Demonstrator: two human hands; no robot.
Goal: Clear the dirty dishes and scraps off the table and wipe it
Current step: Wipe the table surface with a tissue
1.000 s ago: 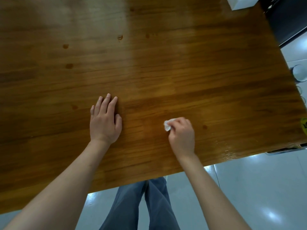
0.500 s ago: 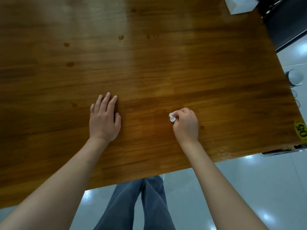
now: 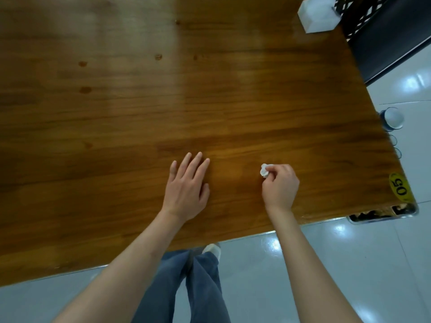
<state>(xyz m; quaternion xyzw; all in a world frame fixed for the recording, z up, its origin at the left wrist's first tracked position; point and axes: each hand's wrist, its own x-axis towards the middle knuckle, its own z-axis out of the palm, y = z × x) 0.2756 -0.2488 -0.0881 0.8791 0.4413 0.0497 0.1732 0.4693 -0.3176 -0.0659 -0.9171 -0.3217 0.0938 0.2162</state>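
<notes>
At the far left of the brown, varnished wooden table point(image 3: 116, 127) a few small dark spots point(image 3: 85, 90) sat on the boards, and from one view I could not tell whether they were knots in the wood or dried marks; you would have done well to pass the wad over them and see. No dishes or scraps showed anywhere on the top, so I judged the clearing finished and the wiping the step in hand.

Your left hand point(image 3: 187, 188) lay flat near the front edge, fingers straight and slightly spread, holding nothing. That was a good brace, and it left your weight free to go into the other arm.

Just to its right, your right hand point(image 3: 279, 185) had its fingers curled round a small crumpled white tissue point(image 3: 264, 170), which poked out past the fingertips and touched, or nearly touched, the wood. So small a wad covers a narrow strip, so overlapping strokes along the grain seemed the better course, with firm pressure and a turn to a fresh face once it soiled.

Further right, a yellow oval sticker numbered 05 point(image 3: 400, 187) marked the corner, where a light pass would have spared its edge. At the far right corner stood a white plastic box point(image 3: 318, 16); the wipe should have reached around its base.
</notes>
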